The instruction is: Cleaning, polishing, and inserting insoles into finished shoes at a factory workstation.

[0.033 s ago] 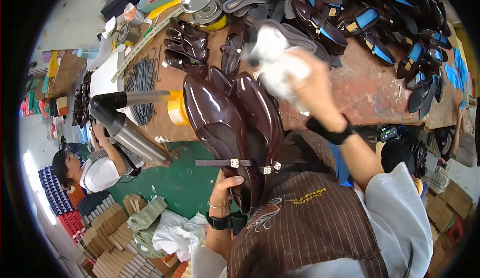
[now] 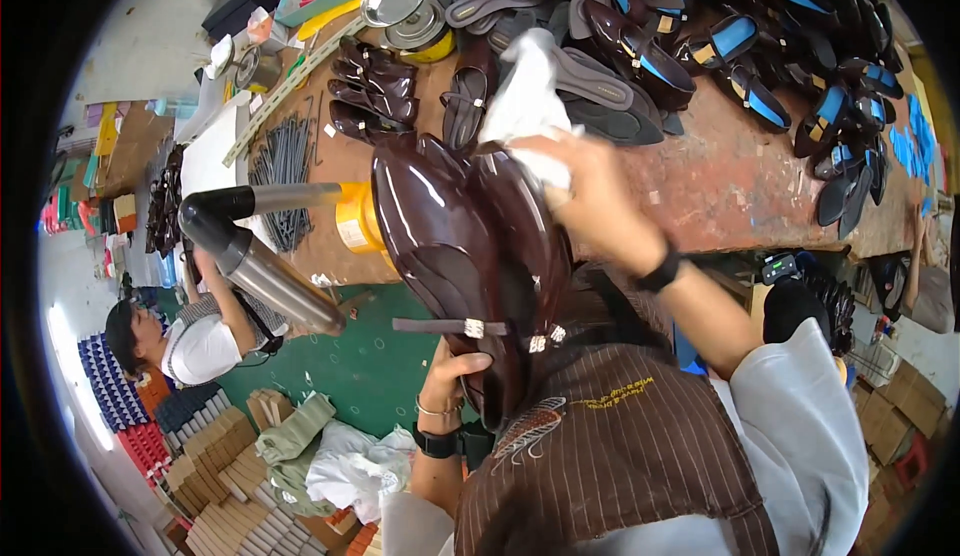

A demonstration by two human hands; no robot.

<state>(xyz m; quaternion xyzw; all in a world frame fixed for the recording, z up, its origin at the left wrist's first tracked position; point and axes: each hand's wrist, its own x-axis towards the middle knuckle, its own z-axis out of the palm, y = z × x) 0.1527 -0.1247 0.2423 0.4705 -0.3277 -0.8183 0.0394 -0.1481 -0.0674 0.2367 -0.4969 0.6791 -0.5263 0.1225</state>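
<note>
Grasping 1 brown shoe [image 2: 425, 216] w/ L hand [image 2: 447, 376], 2nd shoe [image 2: 525, 216] alongside; R hand [image 2: 605, 196], grip clenched on 1 cloth [image 2: 530, 96]. Scuffed desk [image 2: 720, 196] far, green floor [image 2: 360, 356] L.

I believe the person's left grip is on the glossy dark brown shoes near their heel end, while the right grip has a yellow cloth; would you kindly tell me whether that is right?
Not quite: the cloth in the right grip is white, as the head view shows. The left grip is indeed on the glossy dark brown shoes near their heel end.
</note>
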